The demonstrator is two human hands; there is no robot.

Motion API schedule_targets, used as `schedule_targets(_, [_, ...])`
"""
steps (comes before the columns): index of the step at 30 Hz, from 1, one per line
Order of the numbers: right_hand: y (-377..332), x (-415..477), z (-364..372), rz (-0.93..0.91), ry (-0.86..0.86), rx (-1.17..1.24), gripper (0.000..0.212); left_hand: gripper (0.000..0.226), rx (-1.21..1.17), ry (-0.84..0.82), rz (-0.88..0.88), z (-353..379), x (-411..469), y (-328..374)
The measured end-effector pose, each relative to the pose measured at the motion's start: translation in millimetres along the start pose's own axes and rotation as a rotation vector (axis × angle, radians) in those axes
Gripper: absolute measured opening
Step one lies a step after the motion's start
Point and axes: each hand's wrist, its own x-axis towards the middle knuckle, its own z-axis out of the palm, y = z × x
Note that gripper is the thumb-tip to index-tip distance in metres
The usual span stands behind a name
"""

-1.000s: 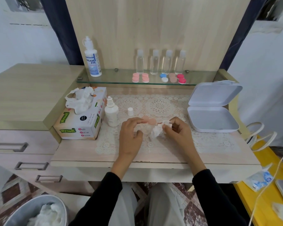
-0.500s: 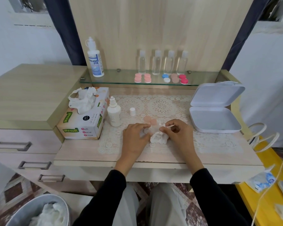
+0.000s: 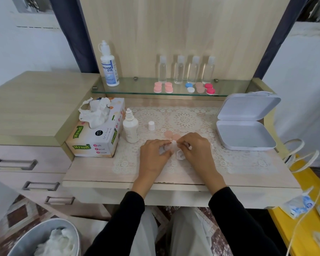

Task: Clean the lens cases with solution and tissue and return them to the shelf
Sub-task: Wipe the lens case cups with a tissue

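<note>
My left hand (image 3: 154,154) and my right hand (image 3: 195,149) meet over the lace mat (image 3: 185,119), both pinching a crumpled white tissue (image 3: 180,156). Whatever small part lies inside the tissue is hidden. A peach lens case (image 3: 171,135) lies on the mat just beyond my fingertips. The small white solution bottle (image 3: 130,129) stands uncapped to the left, its cap (image 3: 151,126) beside it. On the glass shelf (image 3: 137,90) sit several closed lens cases: two pink (image 3: 163,87), one blue and white (image 3: 190,87), one beige (image 3: 199,87), one red (image 3: 210,89).
A tissue box (image 3: 96,139) stands left of the bottle. An open white hinged box (image 3: 246,133) lies at the right. On the shelf are a large solution bottle (image 3: 109,68) and several clear bottles (image 3: 186,70). A bin (image 3: 44,239) with used tissue sits on the floor.
My left hand has left the peach lens case and come in to the tissue held by my right hand. Both hands now work the tissue close together.
</note>
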Motion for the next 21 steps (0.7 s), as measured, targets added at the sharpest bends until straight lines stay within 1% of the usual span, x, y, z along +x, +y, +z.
schedule_targets(4, [-2.6,-3.3,5.1,-0.030,-0.026,-0.039,0.010,0.028,-0.004,-0.003,0.000,0.1,0.1,1.0])
schedule_targets(6, [-6.2,-7.4,6.1,-0.022,-0.042,-0.080,0.017,0.027,-0.011,-0.002,-0.004,0.2,0.2,1.3])
schedule_targets(8, [-11.2,-12.3,5.4,-0.025,-0.036,-0.174,0.027,0.027,-0.006,0.001,0.000,0.7,0.3,0.7])
schedule_targets(10, [-15.4,-16.1,5.2,-0.022,-0.036,-0.256,0.029,0.027,-0.004,0.001,0.004,0.9,0.1,0.0])
schedule_targets(12, [-18.0,-18.1,6.1,0.010,-0.051,-0.275,0.027,0.028,-0.004,-0.002,0.008,0.9,0.1,-0.4])
schedule_targets(14, [-20.5,-14.8,6.1,0.051,-0.061,-0.265,0.023,0.027,-0.006,0.001,0.008,1.0,-0.1,-0.5])
schedule_targets(16, [-21.1,-10.4,5.8,0.093,-0.088,-0.239,0.028,0.028,-0.001,0.003,0.006,0.8,-0.2,0.2])
schedule_targets(18, [-19.2,-6.0,3.8,0.147,-0.147,-0.176,0.033,0.028,0.000,0.003,-0.001,0.4,-0.7,1.2])
schedule_targets(21, [-12.3,2.8,1.9,0.180,-0.221,-0.041,0.030,0.029,0.007,0.004,-0.008,0.0,-1.1,2.5])
